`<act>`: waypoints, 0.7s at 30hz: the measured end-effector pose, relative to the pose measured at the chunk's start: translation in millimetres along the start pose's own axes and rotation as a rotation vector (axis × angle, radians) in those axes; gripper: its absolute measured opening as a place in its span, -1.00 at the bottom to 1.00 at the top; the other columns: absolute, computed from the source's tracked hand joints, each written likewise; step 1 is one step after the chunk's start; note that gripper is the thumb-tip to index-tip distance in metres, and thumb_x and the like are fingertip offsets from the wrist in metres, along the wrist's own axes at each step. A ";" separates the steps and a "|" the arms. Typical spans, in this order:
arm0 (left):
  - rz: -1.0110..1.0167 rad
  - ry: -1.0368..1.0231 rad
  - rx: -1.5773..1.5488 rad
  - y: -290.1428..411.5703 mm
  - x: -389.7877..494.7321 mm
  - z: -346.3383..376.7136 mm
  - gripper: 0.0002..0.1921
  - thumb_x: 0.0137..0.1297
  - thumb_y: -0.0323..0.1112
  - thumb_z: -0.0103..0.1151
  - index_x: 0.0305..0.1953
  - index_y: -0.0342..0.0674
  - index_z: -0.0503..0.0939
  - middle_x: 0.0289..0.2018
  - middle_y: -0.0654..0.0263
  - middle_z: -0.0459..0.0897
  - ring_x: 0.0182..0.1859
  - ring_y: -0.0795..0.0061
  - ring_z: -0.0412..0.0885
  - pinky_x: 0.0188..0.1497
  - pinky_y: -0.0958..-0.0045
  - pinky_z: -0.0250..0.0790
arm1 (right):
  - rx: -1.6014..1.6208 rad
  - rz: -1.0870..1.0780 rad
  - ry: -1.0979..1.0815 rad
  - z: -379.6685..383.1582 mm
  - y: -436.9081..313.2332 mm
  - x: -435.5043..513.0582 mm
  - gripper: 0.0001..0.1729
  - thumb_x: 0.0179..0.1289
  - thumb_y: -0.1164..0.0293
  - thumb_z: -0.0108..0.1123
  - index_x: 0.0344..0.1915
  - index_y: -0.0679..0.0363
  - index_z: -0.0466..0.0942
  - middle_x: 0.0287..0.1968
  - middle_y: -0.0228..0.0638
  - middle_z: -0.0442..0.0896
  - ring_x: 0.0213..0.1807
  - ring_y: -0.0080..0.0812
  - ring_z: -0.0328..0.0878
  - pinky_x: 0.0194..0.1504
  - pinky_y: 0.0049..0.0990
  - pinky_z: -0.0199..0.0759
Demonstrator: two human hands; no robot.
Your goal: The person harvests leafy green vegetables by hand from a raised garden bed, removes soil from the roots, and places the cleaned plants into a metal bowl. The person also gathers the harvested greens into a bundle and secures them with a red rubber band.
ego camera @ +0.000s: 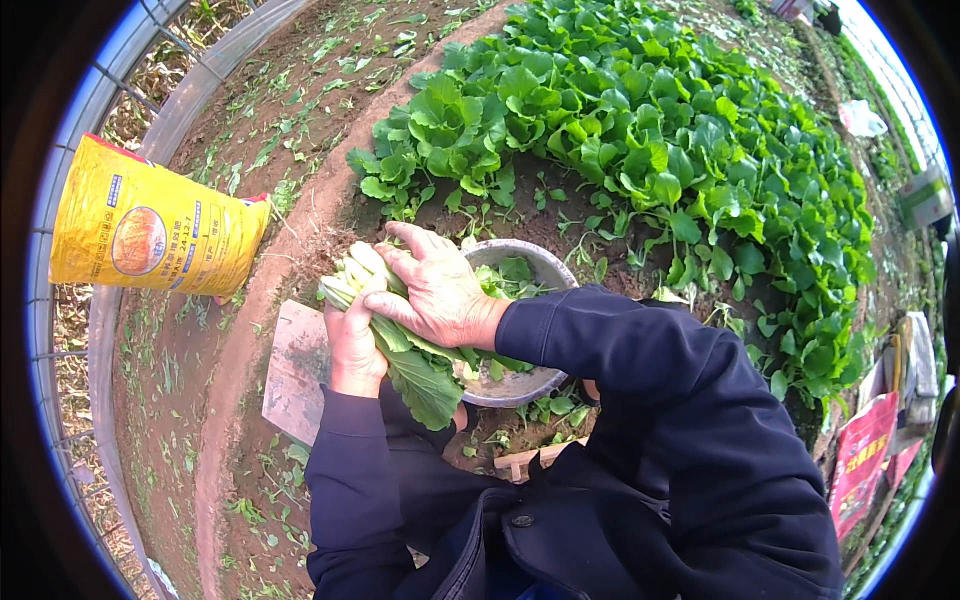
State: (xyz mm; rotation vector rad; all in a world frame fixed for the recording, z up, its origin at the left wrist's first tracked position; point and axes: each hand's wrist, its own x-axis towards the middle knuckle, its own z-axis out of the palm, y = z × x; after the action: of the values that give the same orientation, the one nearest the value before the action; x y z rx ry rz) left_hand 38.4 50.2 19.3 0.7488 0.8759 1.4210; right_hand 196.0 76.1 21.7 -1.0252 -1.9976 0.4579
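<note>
A bunch of leafy greens (421, 379) with pale cut stems is held up before me, its stem ends to the upper left and its leaves hanging toward my lap. My left hand (354, 341) grips the bunch from below, fingers wrapped around the stalks. Laid over the stems from the other side is my right hand (439, 289), its fingers extended and its palm pressing the bunch. Behind my right wrist a round metal basin (556, 271) sits on the soil with loose leaves inside; my forearm hides part of it.
Dense growing greens (637, 127) spread ahead and to the right. At the left stands a yellow printed sack (161, 221), near a flat board (296, 367). A wooden stool edge (536, 459) shows between my legs. A red bag (862, 465) lies far right. Leaf scraps litter the soil.
</note>
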 end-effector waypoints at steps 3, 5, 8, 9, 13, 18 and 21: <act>-0.038 0.102 0.012 0.5 1.9 0.2 -0.61 0.31 -0.49 0.21 0.15 -0.32 0.44 0.03 0.23 0.59 0.02 0.40 0.62 0.08 0.37 0.52 | 0.076 0.034 -0.083 3.6 3.2 -2.1 0.10 0.14 -0.43 0.09 0.28 0.38 0.40 0.29 0.22 0.34 0.30 0.14 0.35 0.29 -0.02 0.24; -0.028 0.136 0.078 3.7 2.3 1.4 -0.61 0.32 -0.49 0.20 0.16 -0.31 0.44 0.04 0.20 0.60 0.04 0.38 0.62 0.08 0.33 0.53 | 0.200 0.078 -0.233 4.9 5.1 -2.6 0.33 0.03 -0.40 0.28 0.42 0.48 0.08 0.28 0.29 0.32 0.25 0.20 0.43 0.23 -0.10 0.39; -0.056 0.165 0.069 6.2 4.0 5.5 -0.61 0.33 -0.48 0.21 0.16 -0.31 0.45 0.03 0.21 0.61 0.04 0.38 0.62 0.09 0.33 0.52 | 0.366 0.217 -0.265 4.4 7.8 0.2 0.44 -0.16 -0.37 0.44 0.39 0.52 0.06 0.12 0.27 0.48 0.18 0.17 0.50 0.20 -0.15 0.42; -0.065 0.164 0.058 6.3 4.4 7.1 -0.60 0.33 -0.47 0.22 0.17 -0.31 0.44 0.03 0.21 0.61 0.04 0.38 0.62 0.10 0.33 0.51 | 0.396 0.231 -0.318 3.3 8.8 1.8 0.41 -0.19 -0.34 0.49 0.36 0.52 0.12 0.06 0.25 0.54 0.14 0.15 0.53 0.18 -0.17 0.44; -0.063 0.157 0.112 5.0 6.3 15.4 -0.48 0.31 -0.47 0.25 0.28 -0.32 0.37 0.15 0.13 0.56 0.16 0.32 0.57 0.23 0.28 0.43 | 0.447 0.288 -0.429 -4.7 10.3 6.5 0.16 -0.27 -0.20 0.60 0.11 0.49 0.37 -0.17 0.14 0.66 -0.05 0.07 0.65 0.05 -0.18 0.50; -0.078 -0.234 0.245 22.3 6.8 22.5 -0.03 0.05 -0.17 0.49 0.43 -0.31 0.17 0.35 -0.03 0.36 0.40 0.17 0.33 0.49 0.15 0.12 | 0.502 0.310 -0.327 -21.0 2.4 5.5 -0.23 -0.13 0.06 0.46 -0.04 0.39 0.43 -0.29 0.01 0.68 -0.18 0.00 0.69 -0.09 -0.21 0.56; -0.114 -0.364 0.315 23.6 12.5 27.2 0.10 -0.17 0.01 0.55 0.41 -0.28 0.20 0.34 -0.07 0.35 0.38 0.09 0.36 0.49 0.10 0.13 | 0.502 0.249 -0.362 -31.5 -0.5 6.1 -0.27 -0.12 0.06 0.42 -0.06 0.37 0.46 -0.28 0.01 0.67 -0.18 0.01 0.68 -0.08 -0.21 0.57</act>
State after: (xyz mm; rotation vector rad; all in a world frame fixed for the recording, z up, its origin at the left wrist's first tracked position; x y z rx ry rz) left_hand 49.4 65.4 52.5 1.1370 0.8473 1.0129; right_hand 219.1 79.2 43.7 -0.9129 -1.9099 1.2850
